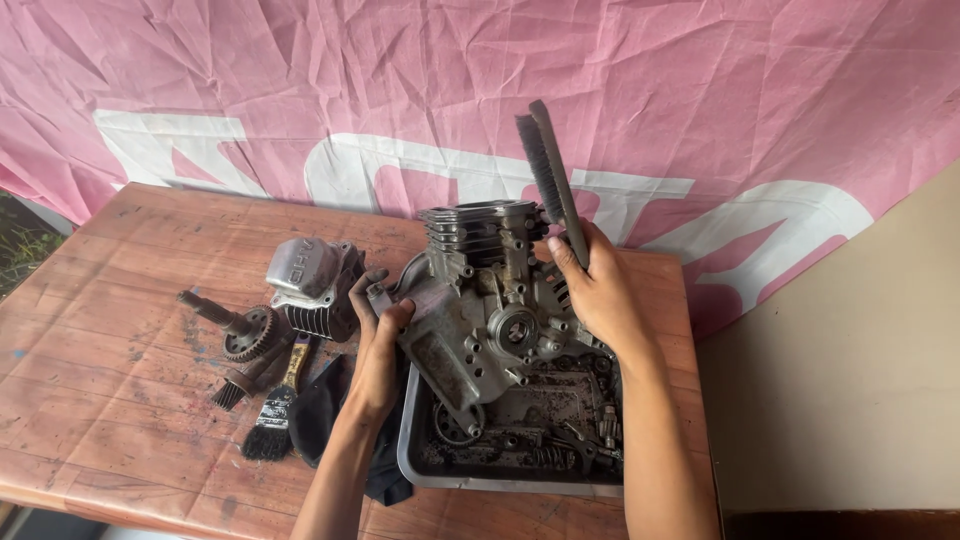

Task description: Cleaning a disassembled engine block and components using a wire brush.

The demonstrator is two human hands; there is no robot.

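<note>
Standing tilted in one grey metal tray (420,470) at the near right of the wooden table (120,380), one grimy engine block (480,310) is steadied by two bare hands. The left hand (378,345) has its grip wrapped around the block's left edge, fingers curled over the dirty casing. The right hand (590,290) has its grip closed on the lower end of one long dark brush (548,175), which rises upright beside the block's finned cylinder at the far side. Loose small parts and grit lie in the tray under the block; I cannot count them. Left of the tray lie one silver finned cover (305,285), one geared shaft (235,325), two paintbrushes (275,410) side by side, and one dark cloth (320,410) partly under the left forearm. One crumpled pink banner (400,90) hangs behind the table.
</note>
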